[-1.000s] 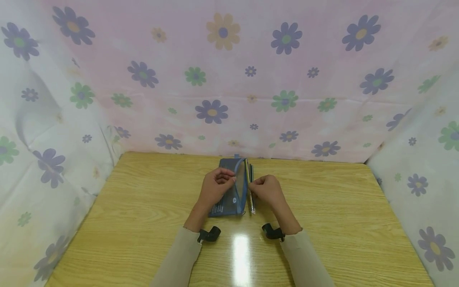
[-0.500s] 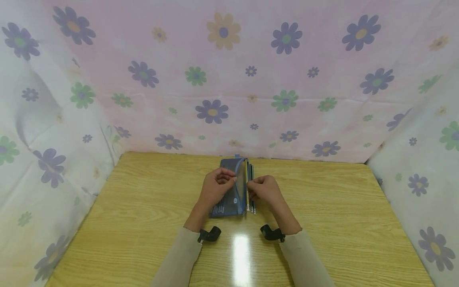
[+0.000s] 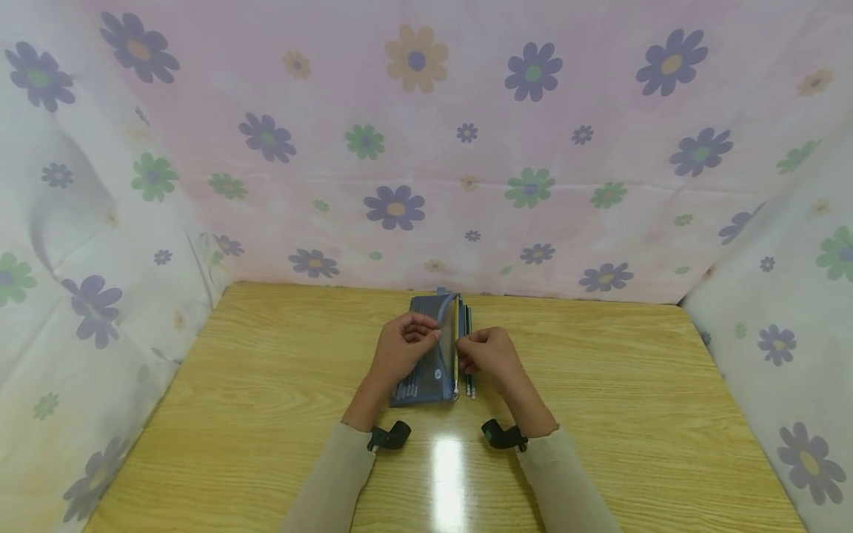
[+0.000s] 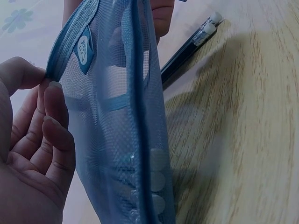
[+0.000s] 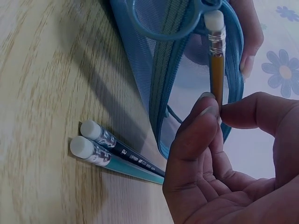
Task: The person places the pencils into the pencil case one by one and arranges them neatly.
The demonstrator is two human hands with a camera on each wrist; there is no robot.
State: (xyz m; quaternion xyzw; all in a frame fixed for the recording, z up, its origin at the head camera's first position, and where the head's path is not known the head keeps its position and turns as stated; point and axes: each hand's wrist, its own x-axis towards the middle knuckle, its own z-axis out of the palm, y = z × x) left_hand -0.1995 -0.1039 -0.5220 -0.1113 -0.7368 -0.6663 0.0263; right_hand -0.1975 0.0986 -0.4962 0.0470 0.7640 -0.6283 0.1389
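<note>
A blue mesh pencil case (image 3: 426,374) lies lengthwise on the table with its zipped side gaping. My left hand (image 3: 400,348) pinches one edge of that opening between thumb and index finger. In the right wrist view a yellow pencil (image 5: 217,70) with a white eraser is pinched by my right hand (image 5: 233,163), lined up with the mouth of the case. Several white eraser ends (image 4: 158,179) show through the mesh in the left wrist view. Beside the case, a dark pencil (image 5: 128,154) and a teal pencil (image 5: 124,167) lie together on the table.
A blue ring (image 5: 163,36) hangs at the zip end of the case. The wood-grain table (image 3: 266,414) is bordered by a flowered cloth (image 3: 320,155) at the back and sides. Each wrist carries a black camera mount.
My right hand has shifted slightly left, bringing the yellow pencil from beside the loose pencils to the case's opening. The left hand keeps its pinch on the edge.
</note>
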